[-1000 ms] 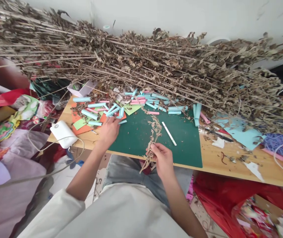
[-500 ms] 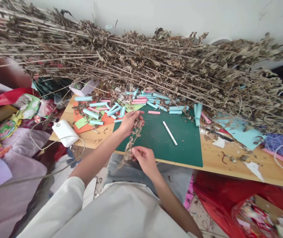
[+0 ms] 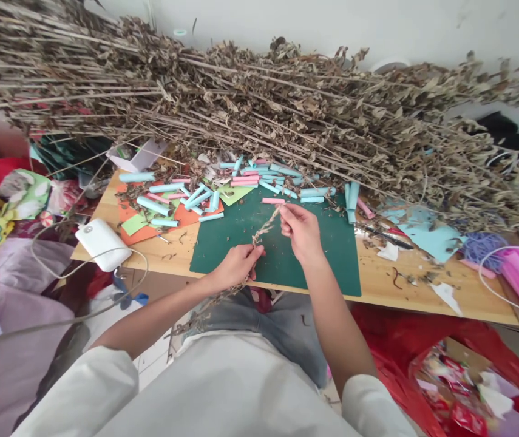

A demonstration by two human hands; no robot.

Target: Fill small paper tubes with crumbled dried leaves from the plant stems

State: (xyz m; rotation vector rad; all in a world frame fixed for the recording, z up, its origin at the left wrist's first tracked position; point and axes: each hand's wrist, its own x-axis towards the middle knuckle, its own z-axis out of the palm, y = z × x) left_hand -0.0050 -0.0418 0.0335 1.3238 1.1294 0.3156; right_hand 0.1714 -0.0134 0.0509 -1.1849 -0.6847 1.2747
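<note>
A dried leafy sprig (image 3: 266, 227) stretches between my two hands over the green cutting mat (image 3: 223, 240). My left hand (image 3: 240, 262) is closed round its middle near the mat's front edge, and the lower part trails down toward my lap. Higher up, over the middle of the mat, my right hand (image 3: 301, 229) pinches the sprig's upper end between thumb and fingers. Just beyond the fingertips lies a short pink paper roll (image 3: 273, 201). The white stick seen on the mat before does not show now; my right hand covers that area.
A large heap of dried stalks (image 3: 241, 103) spans the back. Blue paper rolls (image 3: 199, 199) lie before it. A white power bank (image 3: 103, 244) with a cable sits left. A black pen (image 3: 389, 237) and purple yarn (image 3: 482, 250) lie right, above a red bag (image 3: 391, 358).
My left hand has come down and nearer my body. My right hand has risen to the sprig's upper end, and the white stick has dropped out of sight.
</note>
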